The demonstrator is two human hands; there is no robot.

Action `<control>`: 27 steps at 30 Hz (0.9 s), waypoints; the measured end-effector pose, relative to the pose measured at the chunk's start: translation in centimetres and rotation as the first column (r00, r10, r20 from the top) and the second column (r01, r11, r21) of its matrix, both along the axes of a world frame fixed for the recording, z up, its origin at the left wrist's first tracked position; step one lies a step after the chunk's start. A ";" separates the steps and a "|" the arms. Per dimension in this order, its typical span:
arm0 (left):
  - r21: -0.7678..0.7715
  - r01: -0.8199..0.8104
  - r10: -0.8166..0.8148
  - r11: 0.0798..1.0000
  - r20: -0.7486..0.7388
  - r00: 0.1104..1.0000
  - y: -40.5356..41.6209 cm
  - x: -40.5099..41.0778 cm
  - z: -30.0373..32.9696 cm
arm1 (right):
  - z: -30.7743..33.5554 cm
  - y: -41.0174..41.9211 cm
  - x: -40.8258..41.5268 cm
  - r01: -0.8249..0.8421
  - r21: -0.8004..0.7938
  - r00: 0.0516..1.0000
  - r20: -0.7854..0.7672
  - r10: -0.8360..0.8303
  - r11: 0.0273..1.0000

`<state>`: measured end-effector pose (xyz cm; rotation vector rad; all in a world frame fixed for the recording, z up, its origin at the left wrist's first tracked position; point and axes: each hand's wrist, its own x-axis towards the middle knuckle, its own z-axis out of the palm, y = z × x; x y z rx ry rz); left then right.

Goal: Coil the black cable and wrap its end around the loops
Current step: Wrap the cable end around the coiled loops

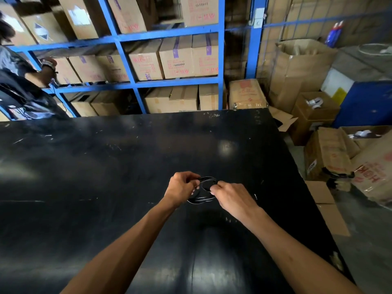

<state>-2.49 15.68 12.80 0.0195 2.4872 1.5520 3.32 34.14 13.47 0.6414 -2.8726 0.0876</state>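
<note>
A thin black cable [204, 199] is gathered into a small coil of several loops, held just above the black table [106, 166]. My left hand [182, 187] pinches the coil's left side with closed fingers. My right hand [231, 197] grips the coil's right side, its fingertips closed on a strand at the upper part of the loops. The lower loops hang between both hands and catch the light. The cable's end is hidden among my fingers.
Blue shelving [127, 60] stacked with cardboard boxes stands behind the table. Another person [23, 85] stands at the far left. Open and taped boxes [331, 153] crowd the floor to the right of the table's edge.
</note>
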 end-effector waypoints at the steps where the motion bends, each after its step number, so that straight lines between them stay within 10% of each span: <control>1: -0.006 0.020 -0.020 1.000 -0.013 1.000 0.1 0.2 0.4 | 0.6 -0.2 0.2 0.002 0.013 0.999 -0.048 -0.002 1.000; 13: 0.290 0.144 -0.210 0.946 0.208 0.955 1.8 2.4 4.2 | 2.2 0.8 1.8 0.025 -0.076 0.894 -0.445 -0.056 0.997; 27: 0.183 0.110 -0.150 0.977 0.226 0.962 2.1 2.3 5.4 | 4.0 2.4 1.3 -0.107 -0.246 0.940 -0.340 0.018 0.963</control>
